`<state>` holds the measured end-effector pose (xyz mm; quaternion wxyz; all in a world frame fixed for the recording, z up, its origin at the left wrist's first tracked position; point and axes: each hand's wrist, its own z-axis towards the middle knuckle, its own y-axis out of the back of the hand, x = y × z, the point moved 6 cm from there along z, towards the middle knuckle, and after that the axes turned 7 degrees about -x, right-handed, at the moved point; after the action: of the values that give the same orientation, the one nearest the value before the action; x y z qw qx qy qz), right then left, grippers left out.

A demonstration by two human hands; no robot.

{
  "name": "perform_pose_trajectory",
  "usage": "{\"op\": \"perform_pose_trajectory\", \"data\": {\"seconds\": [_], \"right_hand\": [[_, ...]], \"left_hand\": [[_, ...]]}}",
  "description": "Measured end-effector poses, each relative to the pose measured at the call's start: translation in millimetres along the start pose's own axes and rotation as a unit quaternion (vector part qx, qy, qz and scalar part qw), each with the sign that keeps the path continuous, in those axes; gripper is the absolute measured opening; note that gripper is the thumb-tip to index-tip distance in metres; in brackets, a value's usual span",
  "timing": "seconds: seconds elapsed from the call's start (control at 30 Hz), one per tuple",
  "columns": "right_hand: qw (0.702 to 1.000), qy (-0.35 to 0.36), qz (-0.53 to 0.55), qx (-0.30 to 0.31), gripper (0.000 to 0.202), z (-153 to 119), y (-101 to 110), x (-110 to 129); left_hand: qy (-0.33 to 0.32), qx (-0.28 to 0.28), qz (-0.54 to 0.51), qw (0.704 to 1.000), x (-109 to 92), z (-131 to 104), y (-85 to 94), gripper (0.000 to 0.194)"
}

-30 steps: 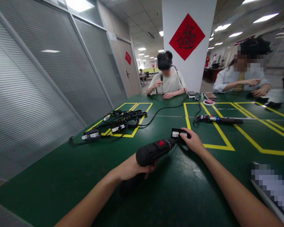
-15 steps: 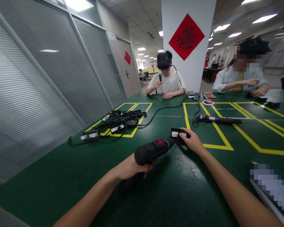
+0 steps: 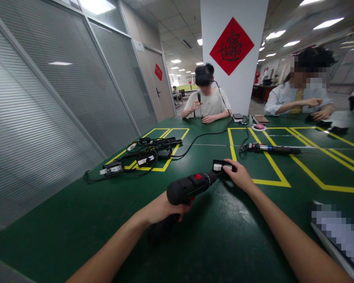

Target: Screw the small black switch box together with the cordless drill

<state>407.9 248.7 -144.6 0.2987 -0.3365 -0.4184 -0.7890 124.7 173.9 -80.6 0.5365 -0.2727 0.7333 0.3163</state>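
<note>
A black power drill (image 3: 188,189) with a red switch on top is gripped in my left hand (image 3: 168,208), its chuck pointing right and away from me. The drill's tip meets or nearly meets a small black part with white pieces (image 3: 218,167); exact contact is too small to tell. My right hand (image 3: 238,173) pinches that black part at its right side, with the fingers along its top edge and the thumb in front. Both hands are over the green table (image 3: 218,243).
Black adapters with tangled cables (image 3: 147,151) lie at the left. A cabled electric screwdriver (image 3: 271,149) lies to the right, beyond my right hand. A pixelated flat device (image 3: 339,232) sits near right. Two people (image 3: 208,102) in headsets sit across, one holding a screwdriver (image 3: 200,103).
</note>
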Motion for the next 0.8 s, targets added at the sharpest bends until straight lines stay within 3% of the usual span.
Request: {"op": "perform_pose_trajectory", "data": {"seconds": [0.8], "right_hand": [[1.0, 0.003, -0.001, -0.005, 0.044, -1.1, -0.6, -0.8]], "left_hand": [[0.004, 0.013, -0.001, 1.0, -0.9, 0.5, -2.4, 0.033]]}}
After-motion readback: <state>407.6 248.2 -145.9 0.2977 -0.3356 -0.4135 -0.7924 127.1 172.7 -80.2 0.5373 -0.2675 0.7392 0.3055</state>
